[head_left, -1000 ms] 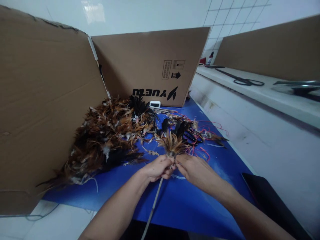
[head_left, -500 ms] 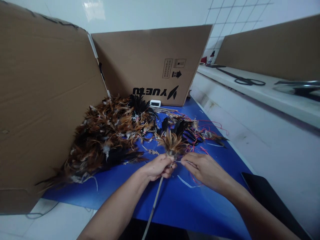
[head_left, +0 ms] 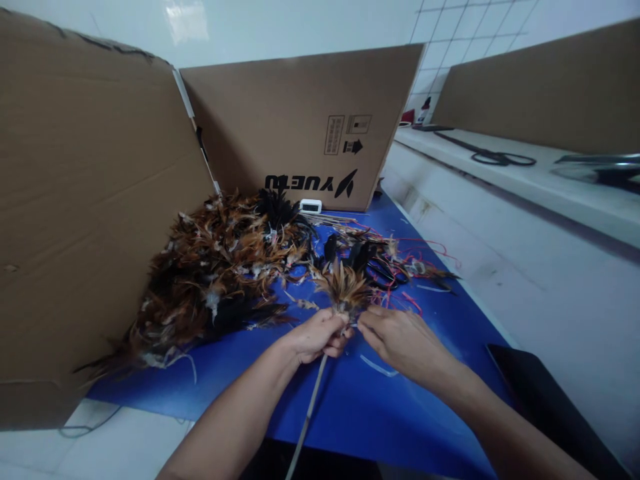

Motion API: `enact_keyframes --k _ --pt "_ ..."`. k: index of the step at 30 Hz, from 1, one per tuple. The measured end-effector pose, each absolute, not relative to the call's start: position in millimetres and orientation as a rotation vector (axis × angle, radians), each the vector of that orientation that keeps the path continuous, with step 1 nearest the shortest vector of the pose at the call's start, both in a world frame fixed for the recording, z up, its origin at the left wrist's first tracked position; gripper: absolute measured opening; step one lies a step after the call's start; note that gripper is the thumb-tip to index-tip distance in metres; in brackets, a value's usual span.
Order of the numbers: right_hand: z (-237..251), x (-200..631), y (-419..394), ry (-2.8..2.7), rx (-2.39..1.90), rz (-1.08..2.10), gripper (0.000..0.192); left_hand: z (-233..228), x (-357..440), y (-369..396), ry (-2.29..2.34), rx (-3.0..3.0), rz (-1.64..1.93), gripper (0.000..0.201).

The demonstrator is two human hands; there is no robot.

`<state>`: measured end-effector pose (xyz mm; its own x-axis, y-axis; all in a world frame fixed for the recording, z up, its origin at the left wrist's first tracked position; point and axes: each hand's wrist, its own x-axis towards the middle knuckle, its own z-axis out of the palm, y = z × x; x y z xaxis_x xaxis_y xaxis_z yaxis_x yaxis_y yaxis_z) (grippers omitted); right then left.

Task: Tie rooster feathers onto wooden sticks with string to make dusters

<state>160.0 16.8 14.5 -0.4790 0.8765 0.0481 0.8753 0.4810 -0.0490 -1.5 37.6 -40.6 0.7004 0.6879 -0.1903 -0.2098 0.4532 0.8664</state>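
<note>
Over the middle of a blue mat (head_left: 360,407), the left hand (head_left: 317,337) grips a thin stick (head_left: 307,417) topped with a feather tuft (head_left: 344,290); the right hand (head_left: 400,340) pinches its binding. A feather pile (head_left: 215,267) lies toward the mat's left edge.

Right hand (head_left: 400,337) back at feather bundle (head_left: 344,288) after pulling away.

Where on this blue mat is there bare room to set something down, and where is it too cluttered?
Bare blue mat lies in front of the right hand, up to the black slab. Another bare strip runs left of the left hand, below the feather pile. It is crowded behind the hands, with the feather bundle, red strings and the cardboard box.
</note>
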Motion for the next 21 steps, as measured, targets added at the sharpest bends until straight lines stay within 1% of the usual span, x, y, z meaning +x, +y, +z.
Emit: enact_keyframes --k 4,11,21 --pt "14 159 17 -2.637 -1.563 0.001 0.024 -42 -1 38 0.586 0.929 0.581 0.03" --pt "15 169 16 -2.565 -1.512 0.076 0.024 -42 2 32 0.712 0.981 0.598 0.032" --pt "35 184 0 -2.53 -1.482 0.015 0.022 -34 13 17 0.875 1.146 0.632 0.036"
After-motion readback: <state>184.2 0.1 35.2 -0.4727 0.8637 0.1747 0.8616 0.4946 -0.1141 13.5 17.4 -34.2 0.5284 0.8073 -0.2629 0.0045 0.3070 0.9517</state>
